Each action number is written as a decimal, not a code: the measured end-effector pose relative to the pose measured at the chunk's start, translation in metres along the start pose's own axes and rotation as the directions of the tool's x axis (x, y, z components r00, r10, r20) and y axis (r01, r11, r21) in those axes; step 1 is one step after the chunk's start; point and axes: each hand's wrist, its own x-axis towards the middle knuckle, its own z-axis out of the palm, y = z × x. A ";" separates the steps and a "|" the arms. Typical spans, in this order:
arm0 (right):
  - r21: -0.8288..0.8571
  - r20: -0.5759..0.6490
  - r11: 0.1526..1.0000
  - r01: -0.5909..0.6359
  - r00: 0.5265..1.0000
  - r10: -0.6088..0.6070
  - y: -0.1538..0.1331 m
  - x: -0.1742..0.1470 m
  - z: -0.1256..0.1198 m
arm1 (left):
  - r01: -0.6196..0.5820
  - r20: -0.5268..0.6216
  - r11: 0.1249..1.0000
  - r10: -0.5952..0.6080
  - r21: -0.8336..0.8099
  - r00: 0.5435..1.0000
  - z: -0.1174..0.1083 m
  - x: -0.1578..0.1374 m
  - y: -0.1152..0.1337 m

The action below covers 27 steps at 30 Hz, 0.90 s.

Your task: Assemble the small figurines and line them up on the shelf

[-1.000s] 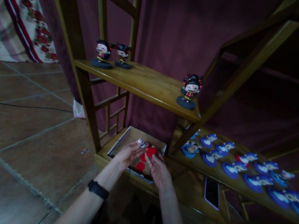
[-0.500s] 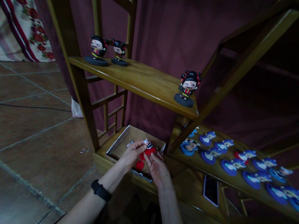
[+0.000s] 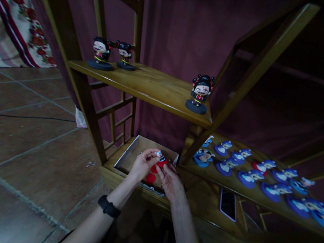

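Above a shallow cardboard box, both hands meet on one small figurine with a pale head, dark-patterned body and red round base. My left hand pinches the figurine near its upper part between thumb and fingers. On the other side, my right hand grips the red base with the fingertips. Below them a red disc lies in the box, with another red piece partly hidden by the hands. A black band circles my left wrist.
A wooden shelf above the box bears three black-haired figurines on dark bases. To the right, a lower shelf holds several figurines on blue, purple and red bases. A phone lies below them. A cable crosses the tiled floor.
The view has shifted slightly, so the shelves appear a little further left. Both hands keep hold of the figurine; my left fingers have changed position a little around its upper part.
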 end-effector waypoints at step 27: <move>-0.056 0.002 0.998 -0.042 0.999 0.042 0.002 -0.002 -0.004 | -0.072 0.237 0.975 0.021 0.208 0.971 -0.015 0.008 0.004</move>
